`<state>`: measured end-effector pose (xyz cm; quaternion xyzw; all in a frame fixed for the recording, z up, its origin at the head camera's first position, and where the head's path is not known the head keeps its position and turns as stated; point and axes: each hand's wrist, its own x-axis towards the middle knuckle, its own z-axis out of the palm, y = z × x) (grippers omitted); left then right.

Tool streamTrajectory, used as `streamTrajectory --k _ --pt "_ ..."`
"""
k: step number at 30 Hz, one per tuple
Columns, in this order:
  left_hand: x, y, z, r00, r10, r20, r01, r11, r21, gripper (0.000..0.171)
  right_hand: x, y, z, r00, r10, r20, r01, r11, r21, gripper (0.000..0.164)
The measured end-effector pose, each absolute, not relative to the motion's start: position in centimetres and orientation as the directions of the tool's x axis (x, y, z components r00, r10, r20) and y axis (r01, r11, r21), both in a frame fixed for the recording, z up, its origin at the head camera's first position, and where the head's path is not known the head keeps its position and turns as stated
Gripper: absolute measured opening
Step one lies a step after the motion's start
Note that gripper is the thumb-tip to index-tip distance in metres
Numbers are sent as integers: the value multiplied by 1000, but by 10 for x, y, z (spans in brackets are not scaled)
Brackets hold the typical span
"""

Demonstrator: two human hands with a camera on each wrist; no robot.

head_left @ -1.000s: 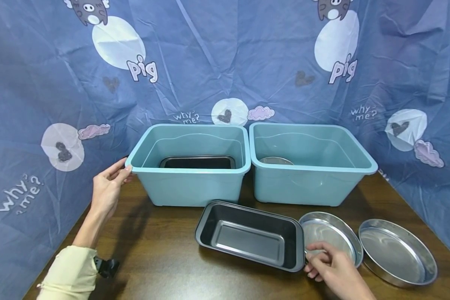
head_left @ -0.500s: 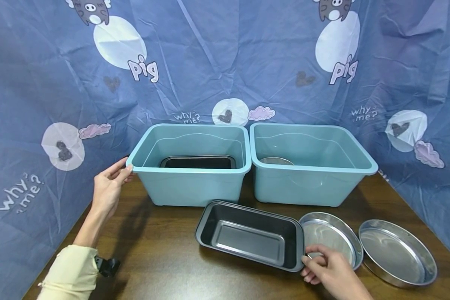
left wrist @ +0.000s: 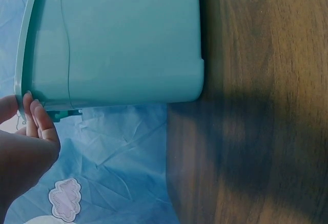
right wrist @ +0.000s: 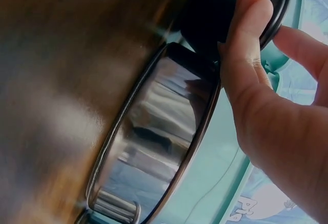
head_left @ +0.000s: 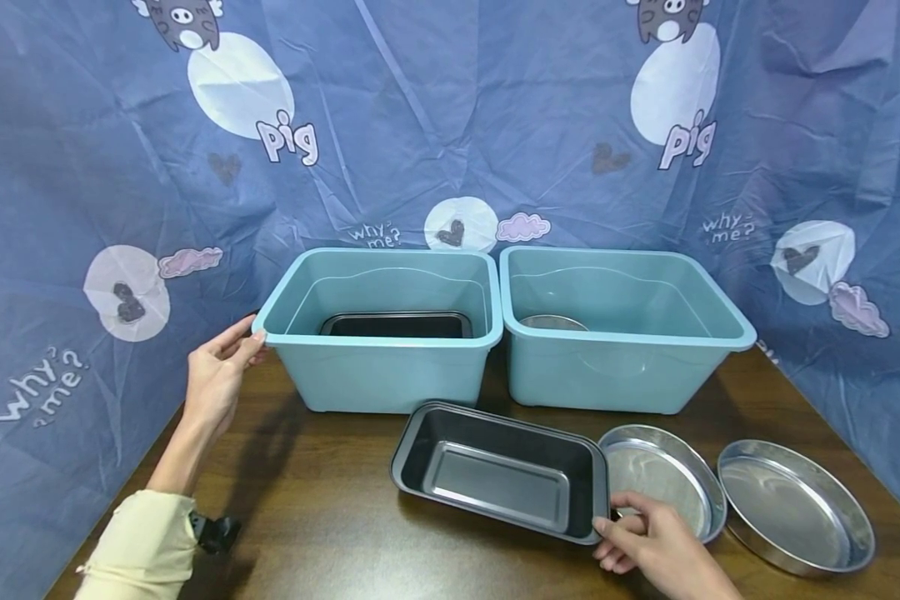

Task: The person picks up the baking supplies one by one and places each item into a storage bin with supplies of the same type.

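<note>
A dark rectangular loaf pan (head_left: 498, 482) lies at a slant on the wooden table in front of two light-blue plastic bins. My right hand (head_left: 660, 542) pinches the rim at its right end, thumb on top; in the right wrist view the fingers curl beneath the pan's edge (right wrist: 279, 16). My left hand (head_left: 216, 379) holds the front left corner of the left bin (head_left: 386, 375) between thumb and fingers. The left wrist view shows fingertips against that bin's wall (left wrist: 133, 39). Inside the left bin is another dark pan (head_left: 396, 324).
The right bin (head_left: 607, 375) stands beside the left one, with part of a round metal pan (head_left: 553, 322) visible inside. Two shallow round metal pans lie at right: one (head_left: 663, 467) partly behind my right hand, another (head_left: 795, 504) farther right. A blue printed cloth (head_left: 390, 125) hangs behind.
My right hand has shifted slightly left, and its thumb has come onto the loaf pan's rim. The left hand and the bins look the same.
</note>
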<state>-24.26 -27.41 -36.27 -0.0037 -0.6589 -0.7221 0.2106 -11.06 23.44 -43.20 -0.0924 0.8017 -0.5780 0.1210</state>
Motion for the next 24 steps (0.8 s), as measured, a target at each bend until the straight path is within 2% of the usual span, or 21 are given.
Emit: streamTrajectory --k 7,15,24 --pt "-242 -274 -363 -910 -302 283 312 -50 949 48 -110 234 -430 -946 -302 -117 22 301 -953 49" --pt "-243 -274 -363 -911 -304 278 311 -65 948 46 -109 234 -431 -943 -319 -97 2 284 -959 47" --pt "-241 -273 -363 -914 -295 280 311 -66 948 48 -107 231 -428 -966 -232 -114 48 271 -961 46"
